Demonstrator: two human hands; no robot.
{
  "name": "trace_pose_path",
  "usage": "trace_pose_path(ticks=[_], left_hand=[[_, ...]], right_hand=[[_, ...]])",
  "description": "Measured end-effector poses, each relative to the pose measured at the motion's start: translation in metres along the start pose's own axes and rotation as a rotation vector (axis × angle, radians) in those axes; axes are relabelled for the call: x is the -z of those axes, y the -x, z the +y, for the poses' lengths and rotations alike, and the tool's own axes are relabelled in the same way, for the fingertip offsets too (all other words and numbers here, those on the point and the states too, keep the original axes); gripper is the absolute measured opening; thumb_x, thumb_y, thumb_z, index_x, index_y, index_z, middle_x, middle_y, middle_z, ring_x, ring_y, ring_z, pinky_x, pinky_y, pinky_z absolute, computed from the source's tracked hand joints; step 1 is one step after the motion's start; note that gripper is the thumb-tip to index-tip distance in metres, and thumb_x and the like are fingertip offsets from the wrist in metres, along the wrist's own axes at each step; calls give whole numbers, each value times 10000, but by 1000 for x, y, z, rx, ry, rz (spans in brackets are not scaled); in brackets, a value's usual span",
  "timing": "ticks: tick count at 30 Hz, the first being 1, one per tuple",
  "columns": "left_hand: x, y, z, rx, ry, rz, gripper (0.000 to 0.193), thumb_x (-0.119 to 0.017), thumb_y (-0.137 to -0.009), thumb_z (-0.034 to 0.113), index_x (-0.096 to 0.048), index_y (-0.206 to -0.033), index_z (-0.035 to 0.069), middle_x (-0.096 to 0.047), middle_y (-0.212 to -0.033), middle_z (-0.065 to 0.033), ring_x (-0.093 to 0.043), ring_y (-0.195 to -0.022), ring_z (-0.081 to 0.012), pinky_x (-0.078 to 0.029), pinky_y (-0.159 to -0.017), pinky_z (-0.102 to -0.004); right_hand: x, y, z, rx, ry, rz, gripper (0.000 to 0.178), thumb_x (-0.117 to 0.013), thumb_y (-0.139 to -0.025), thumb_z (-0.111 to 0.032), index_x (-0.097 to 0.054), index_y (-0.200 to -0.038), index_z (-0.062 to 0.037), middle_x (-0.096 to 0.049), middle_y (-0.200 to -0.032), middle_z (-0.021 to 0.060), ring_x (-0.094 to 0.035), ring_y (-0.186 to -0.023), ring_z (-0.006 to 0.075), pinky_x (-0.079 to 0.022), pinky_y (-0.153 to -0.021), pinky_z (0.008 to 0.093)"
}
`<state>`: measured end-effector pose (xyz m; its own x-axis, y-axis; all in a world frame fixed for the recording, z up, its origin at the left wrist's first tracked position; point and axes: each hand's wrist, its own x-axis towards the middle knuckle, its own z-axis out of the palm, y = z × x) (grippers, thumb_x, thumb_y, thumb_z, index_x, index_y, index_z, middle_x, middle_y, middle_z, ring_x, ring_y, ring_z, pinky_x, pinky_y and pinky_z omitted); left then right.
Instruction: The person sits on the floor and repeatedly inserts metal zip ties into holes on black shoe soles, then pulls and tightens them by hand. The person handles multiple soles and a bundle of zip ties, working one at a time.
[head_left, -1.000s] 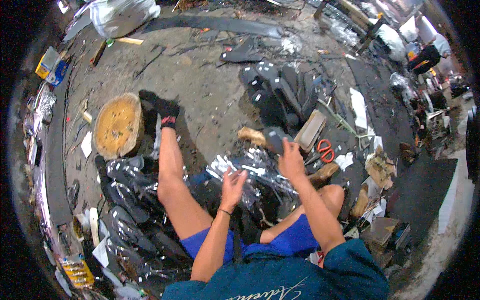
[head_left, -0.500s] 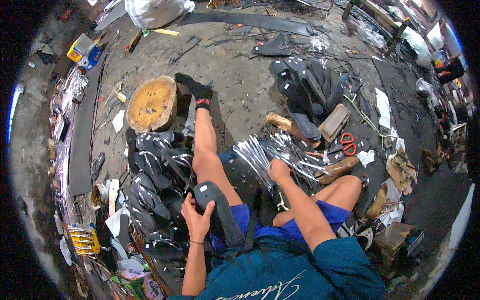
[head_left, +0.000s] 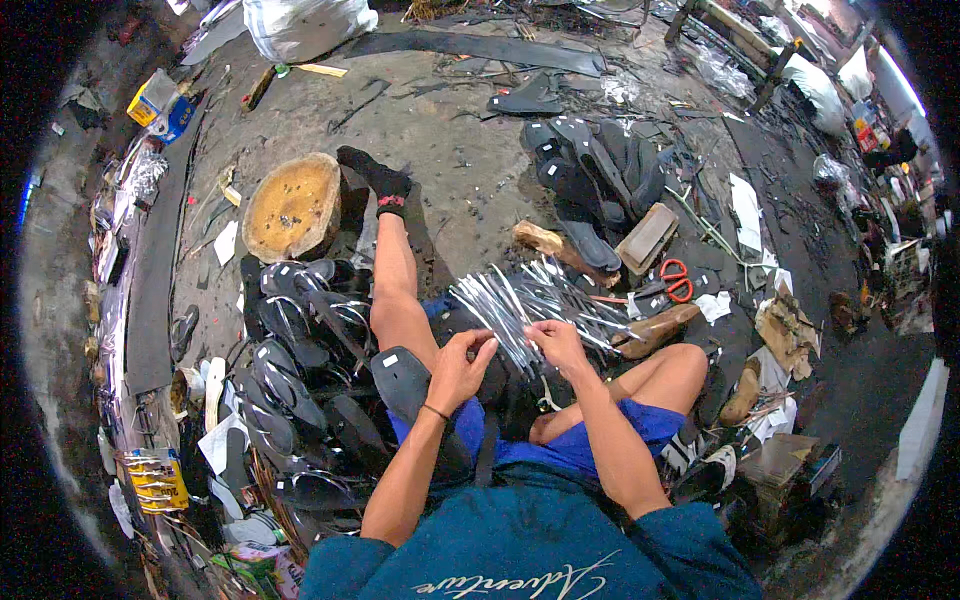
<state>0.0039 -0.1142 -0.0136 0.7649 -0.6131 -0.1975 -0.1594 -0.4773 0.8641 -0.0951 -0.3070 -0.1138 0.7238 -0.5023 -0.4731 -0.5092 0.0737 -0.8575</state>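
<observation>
My left hand (head_left: pixel 462 370) is over my left thigh, its fingers pinched together; what they hold, if anything, is too small to make out. Opposite it, my right hand (head_left: pixel 560 350) pinches a thin strap at the near edge of a fanned bunch of black and silver straps (head_left: pixel 500 310). A dark grey sandal sole (head_left: pixel 400 380) with a small white label rests on my left thigh, beside my left wrist and partly covered by that forearm. Several dark sandals with shiny straps (head_left: pixel 285 375) are piled left of my leg.
Red-handled scissors (head_left: pixel 677 281), a rectangular block (head_left: pixel 648 240) and a wooden piece (head_left: pixel 655 333) lie right of the straps. More dark soles (head_left: pixel 590 170) are heaped beyond. A round wooden block (head_left: pixel 290 207) stands near my left foot. Scraps litter the floor.
My left hand has let go of the sole and moved right, toward my right hand. The sole now rests on my thigh. My right hand has drawn slightly back from the bunch.
</observation>
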Motion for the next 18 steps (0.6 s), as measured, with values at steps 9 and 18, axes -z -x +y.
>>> trace_pose_path(ticks=[9, 18], left_hand=[[42, -6, 58, 6, 616, 140, 338, -677, -946, 134, -592, -1229, -29, -693, -952, -47, -627, -827, -71, -527, -658, -221], [50, 32, 75, -51, 740, 205, 197, -649, -960, 94, -657, -1127, -10, -712, -1013, -68, -641, -837, -92, -528, -700, -235]], right_hand=[[-14, 144, -106, -26, -365, -68, 248, -736, -889, -184, -705, -1067, -15, -728, -934, 88, -682, -837, 150, -543, -749, 323], [-4, 156, -131, 525, 158, 49, 184, -686, -927, -199, -659, -978, -25, -695, -973, 112, -674, -946, 243, -519, -806, 357]])
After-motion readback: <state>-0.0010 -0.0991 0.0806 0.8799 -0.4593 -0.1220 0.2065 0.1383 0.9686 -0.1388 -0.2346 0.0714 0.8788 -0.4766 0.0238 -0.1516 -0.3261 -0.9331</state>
